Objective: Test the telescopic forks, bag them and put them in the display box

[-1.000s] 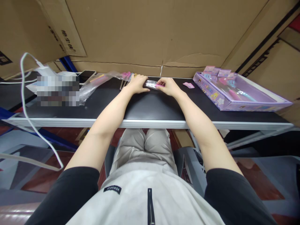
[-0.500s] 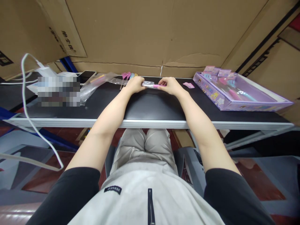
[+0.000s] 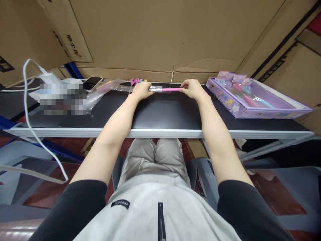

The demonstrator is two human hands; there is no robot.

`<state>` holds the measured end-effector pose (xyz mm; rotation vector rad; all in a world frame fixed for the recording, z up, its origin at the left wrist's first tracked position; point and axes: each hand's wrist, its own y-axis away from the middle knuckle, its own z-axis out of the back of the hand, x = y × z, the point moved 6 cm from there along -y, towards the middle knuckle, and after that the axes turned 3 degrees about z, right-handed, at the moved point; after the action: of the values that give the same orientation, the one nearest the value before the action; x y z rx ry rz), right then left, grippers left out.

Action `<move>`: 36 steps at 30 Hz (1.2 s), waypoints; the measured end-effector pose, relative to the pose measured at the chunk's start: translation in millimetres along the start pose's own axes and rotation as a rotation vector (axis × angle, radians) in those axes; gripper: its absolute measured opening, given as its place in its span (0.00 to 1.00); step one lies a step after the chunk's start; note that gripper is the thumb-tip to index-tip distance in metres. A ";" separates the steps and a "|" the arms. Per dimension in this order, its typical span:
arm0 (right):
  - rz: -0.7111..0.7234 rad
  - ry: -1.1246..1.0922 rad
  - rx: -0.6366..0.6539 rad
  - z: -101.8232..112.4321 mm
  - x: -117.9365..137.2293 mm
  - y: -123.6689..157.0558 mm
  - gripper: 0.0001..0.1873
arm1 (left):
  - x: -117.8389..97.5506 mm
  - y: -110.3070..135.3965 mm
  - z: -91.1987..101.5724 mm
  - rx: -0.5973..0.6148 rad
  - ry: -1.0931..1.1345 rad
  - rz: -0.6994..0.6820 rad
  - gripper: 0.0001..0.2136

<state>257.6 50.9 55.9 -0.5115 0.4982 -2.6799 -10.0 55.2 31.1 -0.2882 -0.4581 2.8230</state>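
Between my hands a slim pink pen [image 3: 172, 89] lies sideways above the black tabletop, partly inside a clear plastic sleeve [image 3: 156, 88]. My left hand [image 3: 142, 90] is closed on the sleeve at the pen's left part and hides what lies under the fingers. At the other end, my right hand [image 3: 192, 88] pinches the pen's bare pink tip between thumb and fingers. Just behind my left hand, claw-shaped pieces in pink [image 3: 134, 81] and blue-yellow [image 3: 142, 80] show, partly covered by it.
A purple display box [image 3: 235, 110] with pens and small cards stands at the right. To the left lie clear plastic wrappers [image 3: 96, 97], a phone [image 3: 92, 83] and a white charger with cable [image 3: 48, 76]. Cardboard [image 3: 150, 40] walls the back; a metal edge [image 3: 165, 133] runs along the front.
My right hand has moved right along the pen, and more of its pink length shows between my hands. My left hand has barely shifted. The small pink card is now mostly hidden.
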 end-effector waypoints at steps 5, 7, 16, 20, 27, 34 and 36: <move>-0.006 -0.077 -0.016 -0.8 5.4 1.0 0.08 | -5.2 5.3 4.7 0.026 -0.006 0.023 0.10; 0.010 -0.102 -0.035 -1.2 9.0 1.4 0.08 | -6.7 6.5 5.8 0.034 -0.003 0.032 0.10; 0.028 -0.220 -0.028 -6.0 25.5 4.4 0.08 | -14.3 3.5 0.3 0.010 0.018 -0.009 0.10; 0.018 -0.281 -0.038 -6.1 29.2 5.4 0.09 | -13.6 3.1 -0.2 0.011 0.028 -0.022 0.10; 0.003 -0.306 -0.019 -10.7 37.4 3.7 0.15 | -19.9 3.0 0.5 -0.021 0.025 -0.074 0.11; 0.009 -0.316 0.018 -10.4 48.6 9.0 0.18 | -26.2 4.6 2.3 -0.034 0.068 -0.131 0.11; 0.001 -0.330 0.025 -10.6 50.2 10.2 0.17 | -27.2 4.7 2.2 -0.035 0.057 -0.139 0.11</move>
<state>212.6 24.1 56.7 -0.9228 0.3676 -2.5250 14.1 42.4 35.6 -0.3303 -0.4951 2.6670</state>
